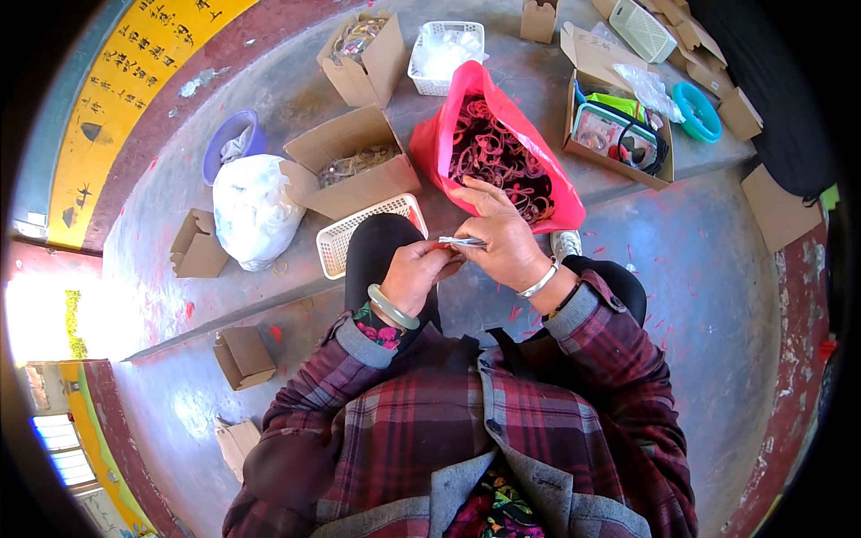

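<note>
In front of my knees my two hands meet. My right hand is closed on a slim silvery metal tool, whose exact kind is too small to tell. Its tip reaches the fingers of my left hand, which are pinched together; whatever lies between them is mostly hidden. Just beyond the hands stands an open pink-red bag full of tangled pink and dark looped cords. A cream plastic basket sits beside my left knee, partly behind it.
Open cardboard boxes holding small packed items stand beyond the basket. A stuffed white plastic bag and a purple basin are at the left. At the far right are a box of mixed goods and a teal basin.
</note>
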{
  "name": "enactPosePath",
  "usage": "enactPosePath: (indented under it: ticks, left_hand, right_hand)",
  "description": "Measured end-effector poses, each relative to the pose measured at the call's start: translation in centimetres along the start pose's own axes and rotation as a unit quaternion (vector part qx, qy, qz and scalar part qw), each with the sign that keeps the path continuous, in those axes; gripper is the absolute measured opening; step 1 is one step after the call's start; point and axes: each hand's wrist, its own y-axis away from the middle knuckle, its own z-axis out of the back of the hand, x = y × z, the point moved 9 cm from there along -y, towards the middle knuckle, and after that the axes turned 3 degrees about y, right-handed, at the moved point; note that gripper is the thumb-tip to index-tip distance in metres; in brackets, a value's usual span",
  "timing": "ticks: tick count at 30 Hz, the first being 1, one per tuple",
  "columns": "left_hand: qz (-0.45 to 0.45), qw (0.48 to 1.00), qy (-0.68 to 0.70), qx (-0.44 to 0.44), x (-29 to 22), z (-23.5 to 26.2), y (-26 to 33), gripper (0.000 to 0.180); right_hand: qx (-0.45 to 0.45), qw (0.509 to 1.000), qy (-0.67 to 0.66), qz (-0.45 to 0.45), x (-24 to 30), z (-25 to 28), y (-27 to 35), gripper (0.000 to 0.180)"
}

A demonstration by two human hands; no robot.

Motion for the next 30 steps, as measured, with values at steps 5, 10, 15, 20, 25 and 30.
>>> enactPosePath:
  ticks: [5, 10, 15, 20, 25, 30]
  left_hand:
    - [-0.038, 0.987, -0.152, 0.013, -0.2, 0.2, -0.2, 0.022]
    - [-0.026, 0.992, -0.094, 0.076, 0.2, -0.6, -0.2, 0.022]
    - [-0.029, 0.976, -0.200, 0.084, 0.0, -0.2, -0.1, 0.021]
    - [0.049, 0.989, -0.137, 0.015, 0.4, -0.5, 0.6, 0.017]
    - [0.042, 0.991, -0.128, 0.005, 0.4, -0.7, 0.8, 0.020]
    - [0.046, 0.991, -0.125, 0.006, 0.5, -0.7, 0.8, 0.020]
  right_hand:
    - [0.024, 1.000, 0.010, 0.009, -0.7, -0.9, 0.4, 0.010]
    - [0.046, 0.998, -0.009, -0.048, -3.0, -1.6, 0.9, 0.014]
    - [0.087, 0.992, -0.016, -0.085, -4.0, -2.2, 1.2, 0.020]
    - [0.101, 0.990, -0.030, -0.095, -4.6, -2.7, 1.5, 0.023]
    - [0.131, 0.989, -0.043, -0.057, -4.6, -3.1, 1.6, 0.021]
    - [0.181, 0.980, -0.059, -0.060, -4.6, -3.7, 1.9, 0.022]
